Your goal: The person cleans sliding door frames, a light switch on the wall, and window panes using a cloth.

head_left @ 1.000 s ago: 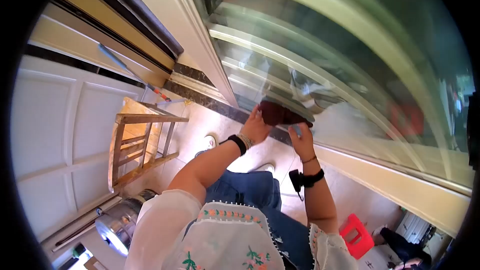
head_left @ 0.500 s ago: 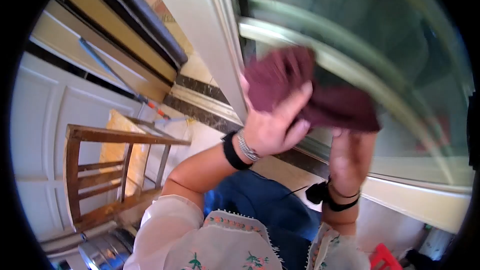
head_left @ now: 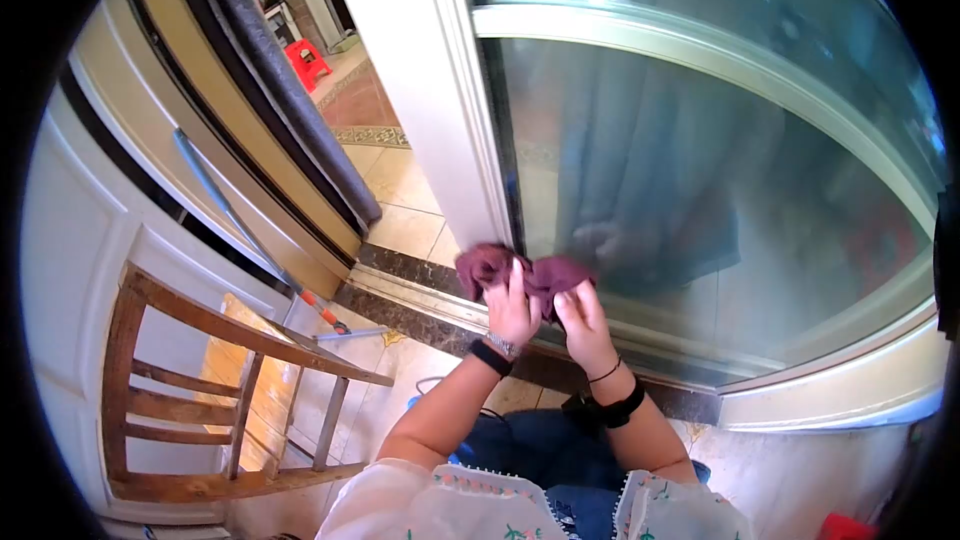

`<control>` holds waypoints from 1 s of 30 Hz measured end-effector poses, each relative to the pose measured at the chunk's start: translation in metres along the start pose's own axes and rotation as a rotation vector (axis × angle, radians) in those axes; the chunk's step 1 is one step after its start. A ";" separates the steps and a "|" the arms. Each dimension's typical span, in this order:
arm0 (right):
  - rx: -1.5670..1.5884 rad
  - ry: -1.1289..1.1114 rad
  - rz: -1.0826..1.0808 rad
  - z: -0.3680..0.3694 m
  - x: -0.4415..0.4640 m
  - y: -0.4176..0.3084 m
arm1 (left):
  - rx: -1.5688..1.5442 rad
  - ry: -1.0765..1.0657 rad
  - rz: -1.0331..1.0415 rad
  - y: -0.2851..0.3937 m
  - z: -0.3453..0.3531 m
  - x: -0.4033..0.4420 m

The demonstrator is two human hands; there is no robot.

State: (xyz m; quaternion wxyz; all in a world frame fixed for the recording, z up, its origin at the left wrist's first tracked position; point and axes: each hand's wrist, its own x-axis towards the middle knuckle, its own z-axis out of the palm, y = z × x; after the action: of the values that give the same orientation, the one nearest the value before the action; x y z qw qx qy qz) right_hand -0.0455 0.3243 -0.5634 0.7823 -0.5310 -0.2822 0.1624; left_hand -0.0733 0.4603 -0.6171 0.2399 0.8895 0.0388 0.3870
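A bunched maroon cloth (head_left: 562, 273) lies between my hands, near the lower corner of the glass door panel (head_left: 640, 170) and its white frame (head_left: 430, 90). My left hand (head_left: 512, 314) is closed on the left part of the cloth, one finger stretched up along it. On the right, my right hand (head_left: 584, 324) pinches the cloth's other part between thumb and fingers. Whether the cloth presses on the frame or the glass, I cannot tell.
A wooden chair (head_left: 185, 338) stands at the left, with a blue-handled pole (head_left: 232, 208) leaning behind it. A dark stone sill (head_left: 420, 312) runs under the door. Through the doorway is a red stool (head_left: 306, 62); another red object (head_left: 846, 528) sits at the lower right.
Both hands have moved down and closer together with the cloth, from in front of the glass to its lower corner. The cloth is more bunched now, and the view has shifted.
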 end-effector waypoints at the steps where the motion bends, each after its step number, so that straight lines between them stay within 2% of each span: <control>1: 0.038 -0.013 -0.030 0.001 -0.003 0.007 | -0.097 -0.120 -0.105 -0.003 -0.003 -0.009; 4: -0.093 0.001 -0.105 0.001 -0.007 0.011 | -0.035 -0.139 -0.035 0.006 -0.022 0.003; 5: -0.094 0.000 -0.105 0.003 -0.008 0.003 | 0.028 -0.059 0.046 0.011 -0.026 0.015; 7: -0.180 -0.044 -0.264 0.015 0.005 -0.046 | 0.104 0.036 0.146 0.033 -0.052 0.056; 9: -0.244 -0.116 -0.439 0.030 0.026 -0.108 | 0.063 0.253 0.270 0.068 -0.092 0.116; 11: -0.132 -0.155 -0.674 0.053 0.052 -0.158 | 0.008 0.289 0.308 0.093 -0.131 0.168; 13: -0.128 -0.187 -0.746 0.066 0.068 -0.187 | 0.100 0.475 0.439 0.108 -0.154 0.214; 17: 0.049 -0.213 -0.779 0.081 0.096 -0.201 | 0.052 0.556 0.567 0.103 -0.164 0.243; 18: 0.090 -0.227 -0.734 0.078 0.098 -0.191 | 0.015 0.534 0.528 0.098 -0.158 0.233; 21: -0.121 -0.138 -0.757 0.070 0.086 -0.146 | 0.006 0.524 0.428 0.070 -0.122 0.194; 23: 0.014 -0.088 -0.688 0.068 0.076 -0.114 | -0.022 0.528 0.309 0.052 -0.090 0.163; 25: -0.140 -0.013 -0.569 0.049 0.061 -0.068 | -0.080 0.491 0.148 0.044 -0.058 0.124; 26: -0.052 0.072 -0.591 0.052 0.052 -0.056 | -0.143 0.443 0.094 0.036 -0.040 0.102; 27: -0.141 0.106 -0.497 0.042 0.040 -0.032 | -0.050 0.469 0.101 0.029 -0.019 0.084; 29: -0.163 0.212 -0.404 0.035 0.020 0.000 | -0.022 0.348 -0.098 0.014 0.015 0.036; 30: -0.184 0.261 -0.369 0.032 0.012 0.014 | -0.023 0.281 -0.128 0.004 0.029 0.015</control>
State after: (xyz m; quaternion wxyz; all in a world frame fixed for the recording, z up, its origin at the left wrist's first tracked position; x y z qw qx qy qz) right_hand -0.0547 0.3600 -0.5640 0.7768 -0.5562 -0.2844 -0.0798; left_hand -0.0426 0.4491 -0.6223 0.2663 0.8196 0.1243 0.4918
